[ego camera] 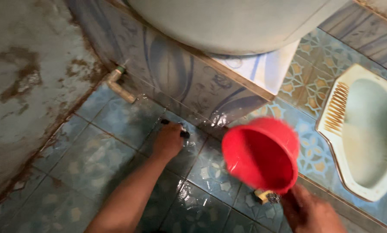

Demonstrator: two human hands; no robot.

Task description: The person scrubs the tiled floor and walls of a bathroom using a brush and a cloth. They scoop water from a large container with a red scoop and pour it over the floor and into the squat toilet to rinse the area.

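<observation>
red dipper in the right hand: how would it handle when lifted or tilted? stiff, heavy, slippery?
The red dipper looks like thin moulded plastic, so probably stiff and light for its size. The right hand holds it tilted by its handle alone, which suggests little load. The floor tiles gleam wet, so its smooth wall may be slippery. Whether it holds water cannot be told.
</observation>
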